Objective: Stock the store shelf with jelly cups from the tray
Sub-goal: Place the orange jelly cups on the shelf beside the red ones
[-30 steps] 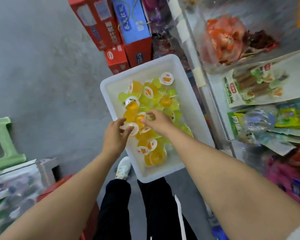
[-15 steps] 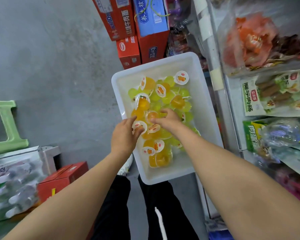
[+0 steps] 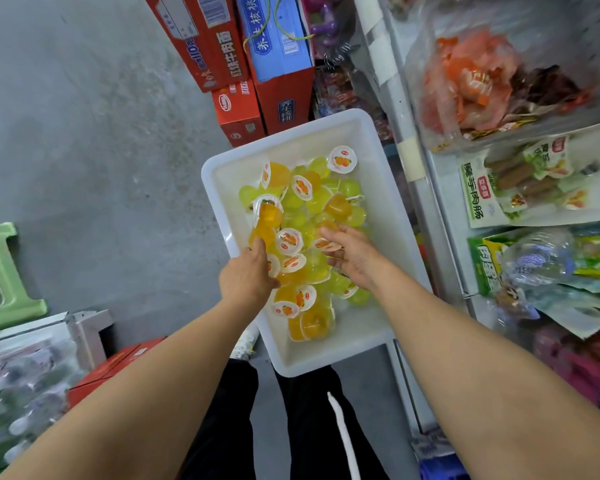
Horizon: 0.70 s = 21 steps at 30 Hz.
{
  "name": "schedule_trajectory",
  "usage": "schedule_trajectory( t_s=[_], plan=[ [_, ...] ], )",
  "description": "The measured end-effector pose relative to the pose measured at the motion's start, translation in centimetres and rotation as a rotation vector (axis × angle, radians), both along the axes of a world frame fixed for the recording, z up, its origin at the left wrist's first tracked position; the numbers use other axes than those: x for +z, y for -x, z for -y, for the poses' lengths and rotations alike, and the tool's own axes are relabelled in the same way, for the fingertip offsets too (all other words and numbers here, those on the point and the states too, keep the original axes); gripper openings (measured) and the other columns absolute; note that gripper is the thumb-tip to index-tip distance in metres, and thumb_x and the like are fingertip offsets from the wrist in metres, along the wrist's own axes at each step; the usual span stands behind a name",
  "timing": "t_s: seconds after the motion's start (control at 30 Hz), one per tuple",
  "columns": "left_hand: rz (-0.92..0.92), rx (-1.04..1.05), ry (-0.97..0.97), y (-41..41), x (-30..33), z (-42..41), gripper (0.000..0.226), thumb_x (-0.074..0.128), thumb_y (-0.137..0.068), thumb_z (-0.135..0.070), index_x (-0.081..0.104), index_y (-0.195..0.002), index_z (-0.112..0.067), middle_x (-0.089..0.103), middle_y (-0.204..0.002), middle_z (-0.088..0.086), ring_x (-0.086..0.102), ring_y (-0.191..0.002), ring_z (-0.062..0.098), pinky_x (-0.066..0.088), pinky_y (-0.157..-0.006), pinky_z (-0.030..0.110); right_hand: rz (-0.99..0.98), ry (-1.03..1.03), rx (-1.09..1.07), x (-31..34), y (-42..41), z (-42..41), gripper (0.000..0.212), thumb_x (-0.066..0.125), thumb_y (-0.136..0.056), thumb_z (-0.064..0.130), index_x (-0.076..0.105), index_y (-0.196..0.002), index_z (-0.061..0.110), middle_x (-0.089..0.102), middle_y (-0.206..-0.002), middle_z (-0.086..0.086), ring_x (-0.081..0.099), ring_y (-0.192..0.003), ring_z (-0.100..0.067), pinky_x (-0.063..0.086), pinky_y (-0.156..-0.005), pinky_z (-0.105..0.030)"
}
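A white plastic tray [image 3: 378, 202] sits in front of me, heaped with orange and yellow-green jelly cups [image 3: 305, 209] with white printed lids. My left hand [image 3: 248, 275] reaches into the pile from the left, its fingers curled round a jelly cup [image 3: 273, 265] that it mostly hides. My right hand [image 3: 352, 258] lies in the middle of the pile, palm turned left, thumb and fingers pinching a white-lidded cup [image 3: 326, 244]. The store shelf [image 3: 430, 209] stands just right of the tray.
The shelf holds snack bags [image 3: 492, 81] and sausage packs [image 3: 534, 188]. Red and blue cartons [image 3: 257, 64] are stacked beyond the tray. A green stool [image 3: 0, 271], wrapped bottle packs [image 3: 18, 382] and a red box [image 3: 115, 365] stand at the left. My black-trousered legs [image 3: 222, 427] are below.
My right hand has turned palm-left and closed on a cup. My left hand has pushed further into the pile. The view has shifted a little, so the tray sits lower and more to the right.
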<state>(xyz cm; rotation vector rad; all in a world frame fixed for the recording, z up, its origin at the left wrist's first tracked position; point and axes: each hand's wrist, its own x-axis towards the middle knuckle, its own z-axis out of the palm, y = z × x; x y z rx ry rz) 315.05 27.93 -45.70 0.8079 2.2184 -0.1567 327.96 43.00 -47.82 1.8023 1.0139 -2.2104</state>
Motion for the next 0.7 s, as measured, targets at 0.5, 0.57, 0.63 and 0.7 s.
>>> schedule_trajectory(
  t_s=[0.5, 0.57, 0.63, 0.7],
  plan=[
    [0.149, 0.018, -0.262, 1.1, 3.2, 3.2, 0.064, 0.074, -0.081, -0.048, 0.050, -0.136, -0.028, 0.057, -0.135, 0.001, 0.044, -0.127, 0.025, 0.045, -0.097, 0.043, -0.165, 0.040, -0.238, 7.9, -0.6, 2.2, 0.039, 0.071, -0.090, 0.029, 0.060, -0.126, 0.022, 0.074, -0.107, -0.004, 0.068, -0.098, -0.021, 0.051, -0.080, -0.032],
    [0.095, -0.122, -0.275, 1.2, 2.4, 3.1, 0.060, 0.070, -0.082, -0.052, 0.054, -0.135, -0.028, 0.057, -0.138, 0.000, 0.035, -0.136, 0.024, 0.034, -0.106, 0.041, -0.178, 0.008, -0.233, 7.6, -0.9, 2.5, 0.051, 0.072, -0.088, 0.029, 0.052, -0.135, 0.027, 0.074, -0.109, -0.001, 0.067, -0.100, -0.020, 0.050, -0.078, -0.032],
    [0.024, -0.201, -0.249, 1.1, 1.4, 3.0, 0.053, 0.064, -0.084, -0.058, 0.061, -0.128, -0.028, 0.059, -0.137, 0.000, 0.029, -0.141, 0.023, 0.023, -0.112, 0.041, -0.192, -0.006, -0.218, 6.9, -1.4, 2.8, 0.050, 0.072, -0.088, 0.029, 0.053, -0.135, 0.031, 0.073, -0.113, 0.001, 0.065, -0.097, -0.017, 0.048, -0.073, -0.030],
    [-0.055, -0.208, -0.223, 0.4, 0.6, 2.7, 0.043, 0.061, -0.086, -0.059, 0.067, -0.115, -0.029, 0.062, -0.130, 0.000, 0.030, -0.141, 0.022, 0.016, -0.115, 0.041, -0.199, 0.005, -0.244, 5.9, -2.0, 3.2, 0.048, 0.073, -0.087, 0.028, 0.056, -0.132, 0.032, 0.072, -0.115, 0.001, 0.065, -0.092, -0.015, 0.046, -0.069, -0.029]
  ],
)
